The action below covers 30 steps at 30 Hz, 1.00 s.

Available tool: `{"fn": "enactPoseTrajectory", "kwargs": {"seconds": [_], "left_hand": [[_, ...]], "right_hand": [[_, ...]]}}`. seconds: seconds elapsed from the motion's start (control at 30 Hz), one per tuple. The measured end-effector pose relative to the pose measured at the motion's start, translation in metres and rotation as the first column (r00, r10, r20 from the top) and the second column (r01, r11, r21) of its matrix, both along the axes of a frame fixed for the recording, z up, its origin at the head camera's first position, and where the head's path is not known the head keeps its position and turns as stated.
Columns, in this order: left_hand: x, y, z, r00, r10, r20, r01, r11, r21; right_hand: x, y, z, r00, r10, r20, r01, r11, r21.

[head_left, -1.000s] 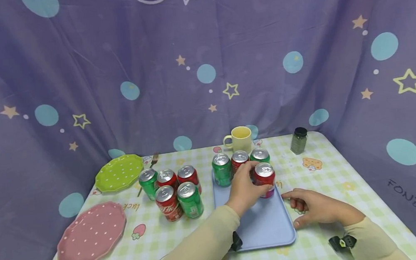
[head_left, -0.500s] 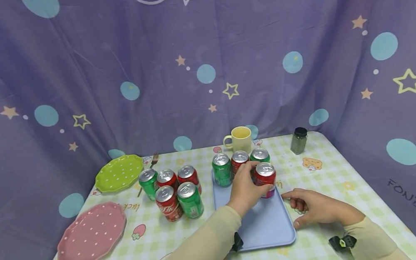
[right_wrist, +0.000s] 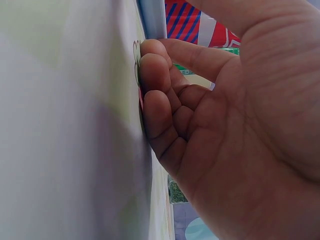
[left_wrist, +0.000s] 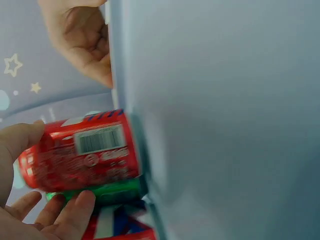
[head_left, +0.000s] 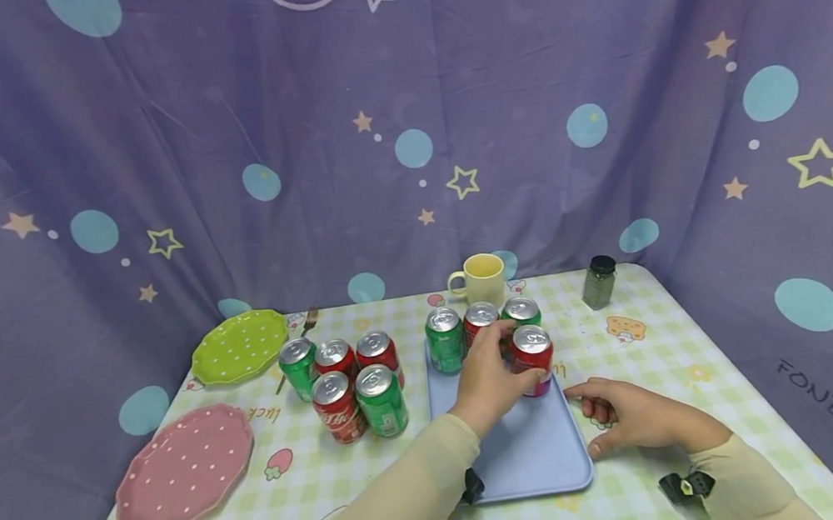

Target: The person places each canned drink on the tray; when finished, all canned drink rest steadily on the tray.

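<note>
Checked-cloth bench point(head_left: 261, 518): our left hand point(head_left: 490, 380) grips red soda can point(head_left: 532, 353) upright inside right edge of blue tray point(head_left: 533, 450); right hand point(head_left: 633, 416), fingers loosely bent, outside. We should settle it squarely, sparing green can point(head_left: 522, 309) behind.

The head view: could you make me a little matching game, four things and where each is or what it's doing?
1. Yellow mug
2. Pink plate
3. Black-lidded jar
4. Left hand

A. Near the table's far right corner
B. Holding a red can
C. Behind the blue tray
D. Just in front of the lime plate

Pairs: 1-C, 2-D, 3-A, 4-B
</note>
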State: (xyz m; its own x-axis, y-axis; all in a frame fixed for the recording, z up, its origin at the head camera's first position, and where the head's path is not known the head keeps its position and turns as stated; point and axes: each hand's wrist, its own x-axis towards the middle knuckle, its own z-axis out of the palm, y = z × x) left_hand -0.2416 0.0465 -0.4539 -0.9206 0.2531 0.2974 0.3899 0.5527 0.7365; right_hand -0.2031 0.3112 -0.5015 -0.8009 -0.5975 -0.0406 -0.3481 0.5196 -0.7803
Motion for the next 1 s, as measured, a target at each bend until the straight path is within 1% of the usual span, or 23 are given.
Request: {"fn": "enactPoseTrajectory", "kwargs": {"seconds": [0.07,0.17,0.27,0.37,0.47,0.53,0.6,0.63,0.73,0.8,0.87,0.93,1.0], "left_hand": [[0.003,-0.006,0.006,1.0,-0.016,0.003,0.016,0.999,0.035],[0.009,-0.019,0.017,0.998,-0.054,-0.013,0.055,0.993,0.101],[0.017,-0.036,0.029,0.994,-0.081,-0.078,0.09,0.989,0.119],[0.029,-0.057,0.043,0.986,-0.089,-0.143,0.105,0.989,0.108],[0.04,-0.08,0.054,0.97,-0.096,-0.222,0.121,0.987,0.102],[0.045,-0.097,0.059,0.96,-0.088,-0.266,0.119,0.987,0.104],[0.048,-0.115,0.06,0.948,-0.065,-0.311,0.101,0.99,0.1],[0.049,-0.125,0.059,0.945,-0.052,-0.322,0.089,0.991,0.103],[0.052,-0.153,0.055,0.944,-0.004,-0.33,0.047,0.991,0.122],[0.053,-0.171,0.051,0.946,0.03,-0.322,0.016,0.99,0.141],[0.052,-0.188,0.045,0.944,0.06,-0.323,-0.011,0.988,0.153],[0.05,-0.204,0.039,0.937,0.084,-0.339,-0.03,0.986,0.163],[0.048,-0.219,0.031,0.922,0.123,-0.368,-0.066,0.985,0.162]], "right_hand": [[0.0,0.0,0.0,1.0,-0.003,-0.001,0.003,1.0,0.008],[0.0,0.0,0.001,1.0,-0.009,0.008,0.009,1.0,0.017],[0.0,-0.001,0.002,1.0,-0.011,0.022,0.011,1.0,0.013],[0.0,-0.001,0.002,1.0,-0.012,0.025,0.012,1.0,0.015],[0.0,0.0,0.001,0.999,-0.02,0.025,0.019,1.0,0.025],[0.0,0.0,0.0,1.0,-0.019,0.022,0.019,1.0,0.025],[0.0,0.0,0.0,1.0,-0.018,0.024,0.017,1.0,0.021],[0.0,0.0,0.0,1.0,-0.017,0.025,0.017,1.0,0.02],[0.0,0.0,0.0,0.999,-0.016,0.031,0.015,1.0,0.015],[0.0,0.0,0.001,0.999,-0.017,0.035,0.016,1.0,0.014],[0.0,0.0,0.001,0.999,-0.019,0.037,0.019,1.0,0.014],[0.0,0.0,0.0,0.999,-0.02,0.037,0.02,1.0,0.014],[0.0,0.0,0.0,0.999,-0.019,0.038,0.018,1.0,0.013]]}}
